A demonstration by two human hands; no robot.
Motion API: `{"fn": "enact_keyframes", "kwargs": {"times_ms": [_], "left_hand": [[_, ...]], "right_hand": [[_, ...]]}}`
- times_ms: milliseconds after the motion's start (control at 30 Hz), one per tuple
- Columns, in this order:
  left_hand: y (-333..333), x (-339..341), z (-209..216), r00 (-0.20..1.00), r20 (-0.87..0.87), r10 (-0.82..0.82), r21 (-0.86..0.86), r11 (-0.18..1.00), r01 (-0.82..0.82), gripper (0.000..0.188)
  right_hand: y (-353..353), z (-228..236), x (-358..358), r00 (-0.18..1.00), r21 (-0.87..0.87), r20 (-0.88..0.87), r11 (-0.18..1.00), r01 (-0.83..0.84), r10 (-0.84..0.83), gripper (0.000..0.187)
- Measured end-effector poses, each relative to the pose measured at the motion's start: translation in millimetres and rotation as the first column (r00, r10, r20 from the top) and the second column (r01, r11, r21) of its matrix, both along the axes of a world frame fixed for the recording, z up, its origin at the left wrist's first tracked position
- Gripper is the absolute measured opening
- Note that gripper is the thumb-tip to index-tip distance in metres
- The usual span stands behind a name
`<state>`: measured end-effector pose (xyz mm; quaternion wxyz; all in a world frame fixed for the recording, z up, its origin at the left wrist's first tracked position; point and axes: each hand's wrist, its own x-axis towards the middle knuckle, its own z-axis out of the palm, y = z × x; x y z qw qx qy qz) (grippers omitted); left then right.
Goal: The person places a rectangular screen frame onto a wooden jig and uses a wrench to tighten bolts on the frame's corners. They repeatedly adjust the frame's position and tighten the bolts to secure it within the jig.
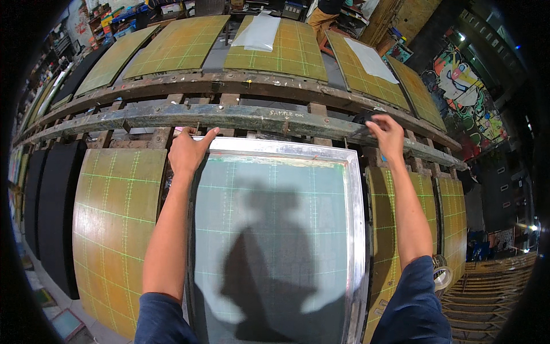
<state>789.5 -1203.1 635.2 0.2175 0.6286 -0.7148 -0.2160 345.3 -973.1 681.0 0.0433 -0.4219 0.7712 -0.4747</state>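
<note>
Step looks like lining up screen frame (pixel 355 229) on desk (pixel 120 212); frame sits middle, low. Left hand (pixel 188 152) curled on frame's 11 o'clock corner. Right hand (pixel 387 135) pinching dark clamp (pixel 363 118) at 1 o'clock. Next probably: hold frame steady, tighten. White sheets (pixel 258 31) at 12 o'clock; bright wall painting (pixel 467 94) at 2 o'clock.

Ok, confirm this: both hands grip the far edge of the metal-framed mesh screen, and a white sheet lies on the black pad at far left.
Wrong about the sheet. In the head view the white sheet lies on a yellow gridded pad across the rail, not a black one. The left hand and right hand are at the screen's far edge.
</note>
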Motion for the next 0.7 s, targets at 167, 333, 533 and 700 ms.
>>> {"fn": "enact_keyframes", "kwargs": {"times_ms": [167, 333, 533, 700], "left_hand": [[0, 0, 3, 1.000, -0.005, -0.005, 0.002, 1.000, 0.005, 0.091], [-3, -1, -1, 0.999, -0.019, -0.028, -0.026, 0.999, 0.027, 0.091], [-1, 4, -3, 1.000, -0.006, 0.005, -0.011, 1.000, -0.005, 0.090], [-1, 0, -2, 1.000, -0.001, 0.004, -0.030, 1.000, -0.004, 0.089]], "right_hand": [[-76, -8, 94, 0.455, 0.559, -0.690, 0.814, -0.158, 0.562, 0.012], [-88, 0, 120, 0.442, 0.638, -0.655, 0.762, -0.111, 0.612, 0.013], [-7, 36, 62, 0.988, -0.092, 0.102, 0.990, -0.105, 0.114, 0.026], [34, 15, 0, 0.988, -0.079, 0.149, 0.996, -0.037, 0.048, 0.018]]}}
